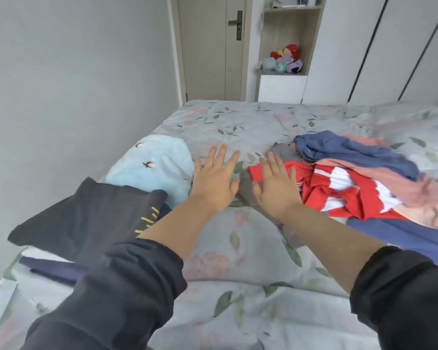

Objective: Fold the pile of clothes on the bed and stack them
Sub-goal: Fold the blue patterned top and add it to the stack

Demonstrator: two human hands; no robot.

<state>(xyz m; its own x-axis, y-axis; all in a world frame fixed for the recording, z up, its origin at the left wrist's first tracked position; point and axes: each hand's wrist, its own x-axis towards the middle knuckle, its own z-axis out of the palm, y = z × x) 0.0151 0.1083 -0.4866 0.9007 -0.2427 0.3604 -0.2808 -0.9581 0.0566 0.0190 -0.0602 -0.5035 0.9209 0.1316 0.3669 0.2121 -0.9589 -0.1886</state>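
Note:
A loose pile of clothes lies on the right of the bed: a red and white garment, a blue one, a pink one and a grey piece. At the left sits a folded black garment with yellow marks on a stack, beside a light blue item. My left hand is stretched out flat over the floral cover, fingers straight. My right hand is flat too, over the grey piece at the red garment's edge. Neither hand holds anything.
The bed has a floral cover and fills the lower view. A grey wall runs along its left side. Beyond the bed stand a door, a shelf with plush toys and white wardrobe doors.

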